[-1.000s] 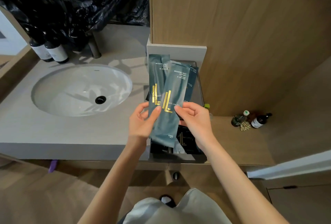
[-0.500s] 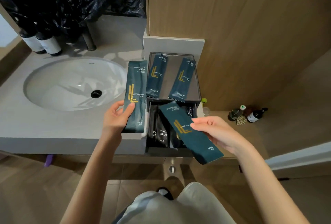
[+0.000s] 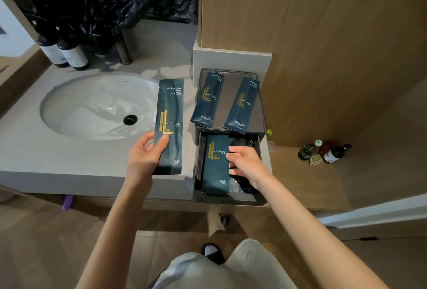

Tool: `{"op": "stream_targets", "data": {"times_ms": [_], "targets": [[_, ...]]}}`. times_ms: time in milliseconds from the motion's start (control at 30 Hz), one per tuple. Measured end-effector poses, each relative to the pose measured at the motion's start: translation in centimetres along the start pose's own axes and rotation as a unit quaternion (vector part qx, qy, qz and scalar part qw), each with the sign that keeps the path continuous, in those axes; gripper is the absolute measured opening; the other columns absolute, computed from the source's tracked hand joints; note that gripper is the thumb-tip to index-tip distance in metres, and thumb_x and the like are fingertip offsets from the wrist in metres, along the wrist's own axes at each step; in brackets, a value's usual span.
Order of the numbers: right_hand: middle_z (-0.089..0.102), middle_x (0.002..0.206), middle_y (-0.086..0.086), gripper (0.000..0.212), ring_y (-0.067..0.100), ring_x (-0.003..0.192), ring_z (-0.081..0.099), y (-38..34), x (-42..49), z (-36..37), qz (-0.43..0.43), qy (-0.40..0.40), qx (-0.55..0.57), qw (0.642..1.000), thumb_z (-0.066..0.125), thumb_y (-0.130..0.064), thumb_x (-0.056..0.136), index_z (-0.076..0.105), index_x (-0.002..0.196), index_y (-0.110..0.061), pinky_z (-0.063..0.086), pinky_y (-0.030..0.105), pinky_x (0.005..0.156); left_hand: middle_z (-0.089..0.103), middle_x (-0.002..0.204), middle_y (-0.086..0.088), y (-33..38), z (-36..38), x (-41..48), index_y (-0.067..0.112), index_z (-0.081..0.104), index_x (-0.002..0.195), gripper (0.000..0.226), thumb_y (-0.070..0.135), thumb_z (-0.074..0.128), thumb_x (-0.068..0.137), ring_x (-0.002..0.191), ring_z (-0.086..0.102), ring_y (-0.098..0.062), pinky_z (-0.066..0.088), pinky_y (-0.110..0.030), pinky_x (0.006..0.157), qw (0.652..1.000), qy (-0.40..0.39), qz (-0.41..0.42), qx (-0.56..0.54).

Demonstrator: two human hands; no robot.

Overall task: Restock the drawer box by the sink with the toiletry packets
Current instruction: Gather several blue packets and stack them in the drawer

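Since the earlier frame, the right hand (image 3: 245,164) has swung its comb packet (image 3: 216,164) from a slant in front of the box (image 3: 231,85) down into the open drawer (image 3: 228,197). There the packet lies flat along the left side, long axis running front to back. The fingers are curled on its right edge, pinching it, so it does not look released yet. The left hand (image 3: 144,157) has barely shifted. It grips the lower third of a 2nd comb packet (image 3: 169,127), thumb across the front, held upright over the counter (image 3: 34,150) between sink (image 3: 69,108) and box. 2 dental kits (image 3: 206,99) lie on the box top, both tilted. For the coming move, the drawer sits just right of the left hand. The 2nd packet's long axis already runs parallel to the drawer's length, so a sideways carry with little turning should do. The right hand is nearer and would probably need to clear first.
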State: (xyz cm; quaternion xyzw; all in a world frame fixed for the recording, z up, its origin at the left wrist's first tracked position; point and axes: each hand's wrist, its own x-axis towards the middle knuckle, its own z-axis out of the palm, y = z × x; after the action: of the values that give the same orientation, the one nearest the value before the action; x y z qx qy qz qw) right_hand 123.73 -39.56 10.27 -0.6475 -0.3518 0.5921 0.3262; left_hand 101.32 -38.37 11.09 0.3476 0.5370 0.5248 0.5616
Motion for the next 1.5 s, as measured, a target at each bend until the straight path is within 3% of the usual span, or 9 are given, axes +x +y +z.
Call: {"op": "stream_targets", "data": {"times_ms": [233, 367, 500, 667, 900, 1233, 1333, 1400, 1500], "targets": [[0.073, 0.104, 0.015, 0.028, 0.026, 0.084, 0.071, 0.7, 1.8, 2.3, -0.039, 0.063, -0.096, 0.993, 0.047, -0.001, 0.093, 0.068, 0.107, -0.011, 0.060, 0.030, 0.062, 0.076, 0.081, 0.002, 0.2, -0.7, -0.2, 0.009, 0.061, 0.109, 0.021, 0.014, 0.061, 0.089, 0.075, 0.071, -0.014, 0.059, -0.031, 0.075, 1.000, 0.008, 0.001, -0.003], [0.071, 0.089, 0.020, 0.021, 0.028, 0.071, 0.071, 1.3, 2.0, 2.4, -0.110, 0.120, -0.218, 0.962, 0.058, -0.009, 0.091, 0.067, 0.106, 0.003, 0.061, 0.041, 0.066, 0.076, 0.077, 0.003, 0.0, -0.5, -0.4, 0.010, 0.062, 0.103, 0.015, 0.013, 0.061, 0.089, 0.071, 0.071, -0.010, 0.059, -0.025, 0.068, 1.000, 0.008, 0.011, 0.005], [0.066, 0.094, 0.002, 0.052, 0.018, 0.074, 0.066, 1.7, 2.0, 1.7, -0.178, 0.113, -0.322, 0.923, 0.068, -0.019, 0.087, 0.052, 0.137, -0.017, 0.057, 0.033, 0.082, 0.076, 0.076, 0.003, 0.0, -0.1, -0.5, 0.011, 0.062, 0.101, 0.012, 0.011, 0.061, 0.089, 0.069, 0.071, -0.010, 0.058, -0.022, 0.065, 1.000, -0.003, 0.009, 0.006], [0.034, 0.154, -0.003, 0.075, 0.019, 0.139, 0.032, 1.4, 1.4, -1.0, -0.228, -0.007, -0.484, 0.845, 0.072, -0.032, 0.083, 0.035, 0.148, -0.022, 0.026, 0.035, 0.115, 0.076, 0.080, 0.002, -0.1, 0.0, -0.4, 0.009, 0.061, 0.105, 0.016, 0.012, 0.061, 0.089, 0.074, 0.071, -0.012, 0.059, -0.025, 0.070, 1.000, -0.016, 0.006, 0.012], [0.005, 0.162, -0.004, 0.098, 0.018, 0.150, -0.002, 2.1, 2.0, -0.9, -0.201, -0.105, -0.589, 0.776, 0.071, -0.046, 0.079, 0.014, 0.154, -0.018, 0.014, 0.042, 0.121, 0.076, 0.083, 0.000, -0.2, 0.6, -0.3, 0.012, 0.064, 0.099, 0.011, 0.011, 0.062, 0.088, 0.079, 0.071, -0.016, 0.057, -0.033, 0.080, 1.000, -0.020, -0.004, 0.018], [0.009, 0.162, 0.000, 0.092, 0.020, 0.150, 0.003, 1.8, 2.2, 0.1, -0.221, -0.096, -0.568, 0.787, 0.069, -0.044, 0.083, 0.016, 0.153, -0.017, 0.006, 0.039, 0.121, 0.076, 0.081, -0.003, -0.3, 1.4, -0.8, 0.016, 0.064, 0.095, 0.009, 0.013, 0.064, 0.087, 0.075, 0.071, -0.017, 0.054, -0.041, 0.084, 0.999, -0.030, -0.028, 0.036], [0.036, 0.153, -0.002, 0.066, 0.016, 0.144, 0.028, 0.5, 0.7, 0.0, -0.256, -0.046, -0.463, 0.848, 0.064, -0.035, 0.089, 0.036, 0.147, -0.020, 0.019, 0.030, 0.119, 0.076, 0.081, -0.002, -0.2, 1.7, -1.0, 0.015, 0.065, 0.097, 0.010, 0.014, 0.064, 0.087, 0.075, 0.071, -0.016, 0.053, -0.042, 0.088, 0.998, -0.036, -0.030, 0.037], [0.059, 0.132, -0.006, 0.044, 0.007, 0.122, 0.054, -0.7, -0.7, 0.1, -0.272, 0.015, -0.344, 0.899, 0.062, -0.027, 0.091, 0.055, 0.135, -0.022, 0.038, 0.020, 0.105, 0.077, 0.085, -0.004, -0.1, 1.9, -1.2, 0.016, 0.065, 0.097, 0.010, 0.016, 0.065, 0.086, 0.081, 0.071, -0.020, 0.052, -0.043, 0.092, 0.998, -0.042, -0.039, 0.035], [0.071, 0.109, -0.007, 0.032, 0.005, 0.096, 0.067, -2.4, -2.6, 0.4, -0.262, 0.049, -0.156, 0.951, 0.062, -0.021, 0.091, 0.063, 0.123, -0.021, 0.052, 0.020, 0.087, 0.076, 0.088, -0.007, -0.1, 2.7, -1.6, 0.016, 0.066, 0.095, 0.009, 0.016, 0.066, 0.085, 0.083, 0.071, -0.023, 0.052, -0.043, 0.091, 0.996, -0.063, -0.057, 0.038]]}}
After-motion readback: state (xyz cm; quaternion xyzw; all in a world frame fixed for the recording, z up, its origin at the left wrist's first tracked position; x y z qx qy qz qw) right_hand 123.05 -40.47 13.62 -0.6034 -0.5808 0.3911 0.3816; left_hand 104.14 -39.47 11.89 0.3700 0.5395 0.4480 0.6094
